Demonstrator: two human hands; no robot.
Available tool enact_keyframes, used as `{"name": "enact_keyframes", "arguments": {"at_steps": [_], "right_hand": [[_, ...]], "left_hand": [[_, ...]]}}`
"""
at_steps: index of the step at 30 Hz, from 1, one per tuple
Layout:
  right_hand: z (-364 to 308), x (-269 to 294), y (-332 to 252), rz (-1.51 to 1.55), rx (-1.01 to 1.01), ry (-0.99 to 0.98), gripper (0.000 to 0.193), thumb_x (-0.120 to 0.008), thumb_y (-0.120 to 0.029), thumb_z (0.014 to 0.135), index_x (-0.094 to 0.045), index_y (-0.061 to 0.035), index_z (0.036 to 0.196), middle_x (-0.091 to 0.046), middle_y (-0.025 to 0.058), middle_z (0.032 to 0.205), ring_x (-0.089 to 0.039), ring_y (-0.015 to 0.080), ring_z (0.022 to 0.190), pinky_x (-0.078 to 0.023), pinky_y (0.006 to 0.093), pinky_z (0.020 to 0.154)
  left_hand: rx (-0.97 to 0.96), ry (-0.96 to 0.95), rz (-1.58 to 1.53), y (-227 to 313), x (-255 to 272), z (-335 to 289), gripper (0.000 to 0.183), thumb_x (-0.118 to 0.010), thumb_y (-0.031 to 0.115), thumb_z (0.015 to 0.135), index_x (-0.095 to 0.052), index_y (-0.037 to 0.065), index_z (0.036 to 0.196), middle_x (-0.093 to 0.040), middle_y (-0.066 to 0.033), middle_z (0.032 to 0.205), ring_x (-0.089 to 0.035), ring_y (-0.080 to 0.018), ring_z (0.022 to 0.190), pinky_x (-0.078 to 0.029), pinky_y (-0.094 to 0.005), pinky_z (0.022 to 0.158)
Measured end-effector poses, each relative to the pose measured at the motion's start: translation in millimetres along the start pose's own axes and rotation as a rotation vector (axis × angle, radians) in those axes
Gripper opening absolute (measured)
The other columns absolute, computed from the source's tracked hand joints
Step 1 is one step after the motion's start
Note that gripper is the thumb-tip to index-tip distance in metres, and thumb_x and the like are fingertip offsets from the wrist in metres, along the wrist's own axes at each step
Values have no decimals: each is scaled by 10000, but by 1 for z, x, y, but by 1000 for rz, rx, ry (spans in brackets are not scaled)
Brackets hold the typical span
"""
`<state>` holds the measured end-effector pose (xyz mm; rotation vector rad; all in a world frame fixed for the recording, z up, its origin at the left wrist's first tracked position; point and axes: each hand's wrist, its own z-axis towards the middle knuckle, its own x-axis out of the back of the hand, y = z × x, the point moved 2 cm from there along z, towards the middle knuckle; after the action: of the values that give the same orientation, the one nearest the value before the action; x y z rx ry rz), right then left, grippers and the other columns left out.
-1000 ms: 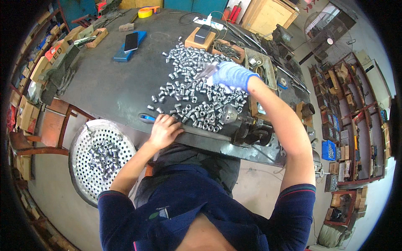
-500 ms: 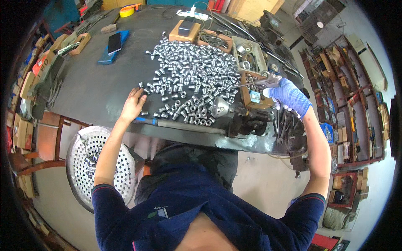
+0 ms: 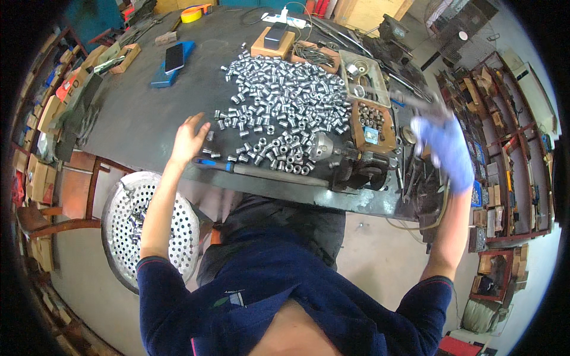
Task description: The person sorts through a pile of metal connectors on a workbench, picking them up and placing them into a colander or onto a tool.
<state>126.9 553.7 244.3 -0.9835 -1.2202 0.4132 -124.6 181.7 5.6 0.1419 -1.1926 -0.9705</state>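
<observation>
Clock read from the middle of the heap, 12 pointing away from the wearer.

Between 7 and 8, below counter level: round pale pan [image 3: 183,240], punched with holes, shiny parts in it, partly behind the forearm. At 6, along the near edge of the counter [image 3: 127,115] (dark, smooth, dull sheen): long grey rod [image 3: 273,175], blue-and-black handle. At 4: dark, bulky motor [image 3: 371,171]; its bright rounded chuck [image 3: 322,146] nearer the heap.

Between 3 and 4: right hand [image 3: 446,153], blue-white knit glove, motion-blurred; fingers look curled around a grey tool [image 3: 424,105], metallic, too smeared for detail.

Between 8 and 9: left hand [image 3: 191,139], bare, fingers loosely parted, nothing seen in its grasp. One loose part just beside it; contact, cannot tell.

At centre: steel parts [image 3: 279,101], short polished cylinders, flanged, bored through, lying every which way.

At 3: brown box [image 3: 377,147] of small dull pieces. At 2: greyish tray [image 3: 373,102], rings inside. At 12: wooden block [image 3: 261,47], dark device on top. At 10: phone [image 3: 174,58], flat, glossy, on a blue slab. Farther, toward 11: yellow tape roll [image 3: 192,16].
</observation>
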Motion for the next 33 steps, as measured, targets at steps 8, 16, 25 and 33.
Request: {"name": "enact_keyframes", "arguments": {"at_steps": [8, 16, 25, 33], "right_hand": [[-95, -205, 144, -255, -193, -593, 551, -637, -535, 683, -641, -20, 880, -603, 250, 775, -599, 360, 724, -451, 408, 660], [-101, -281, 203, -61, -233, -581, 548, -709, -411, 677, -604, 10, 1013, -635, 147, 826, -608, 223, 744, -471, 305, 692], [-133, -198, 212, 305, -417, -441, 404, -685, -256, 741, -609, 30, 1016, -654, 105, 909, -611, 147, 822, -472, 257, 761], [-100, -65, 266, 716, -413, 278, 322, -634, -320, 788, -603, -13, 879, -635, 103, 825, -627, 233, 735, -526, 330, 647]], "left_hand": [[28, -430, 226, 9, 11, -9, 270, -612, 201, 746, -625, 62, 977, -637, -149, 841, -609, -319, 818, -478, -404, 726], [-116, -412, 447, 24, -22, 4, 280, -651, 199, 694, -602, 33, 914, -610, -147, 817, -595, -341, 784, -473, -429, 679], [-79, -251, 105, 35, -28, 0, 230, -588, 88, 683, -628, 4, 893, -623, -128, 789, -608, -248, 714, -479, -339, 639], [63, -591, -1149, 157, -51, -23, 229, -594, 26, 815, -559, -66, 1021, -617, -84, 794, -601, -123, 667, -489, -238, 630]]}}
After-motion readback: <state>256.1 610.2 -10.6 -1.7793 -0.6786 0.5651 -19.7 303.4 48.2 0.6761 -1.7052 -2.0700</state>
